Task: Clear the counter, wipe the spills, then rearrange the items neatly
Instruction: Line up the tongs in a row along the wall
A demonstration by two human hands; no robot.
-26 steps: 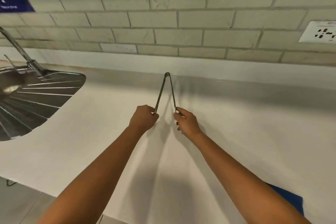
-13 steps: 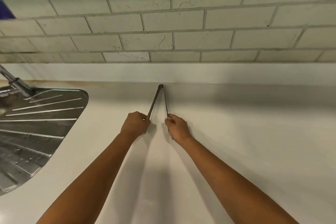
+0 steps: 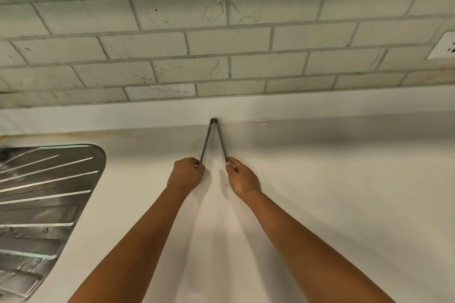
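Note:
Dark metal tongs (image 3: pixel 213 140) form a narrow V over the white counter (image 3: pixel 332 204), their joined end touching or nearly touching the low white upstand at the back. My left hand (image 3: pixel 186 174) is closed around the end of the left arm of the tongs. My right hand (image 3: pixel 242 176) pinches the end of the right arm between thumb and fingers. Both forearms reach in from the bottom of the view.
A steel sink drainboard (image 3: pixel 41 204) with raised ribs lies at the left. A grey-white tiled wall (image 3: pixel 221 39) rises behind the counter, with a white power socket (image 3: pixel 444 47) at the far right edge.
Both hands have carried the tongs further back toward the wall, and the hinged end now meets the upstand. The view has shifted, so the tap and the blue cloth are out of sight.

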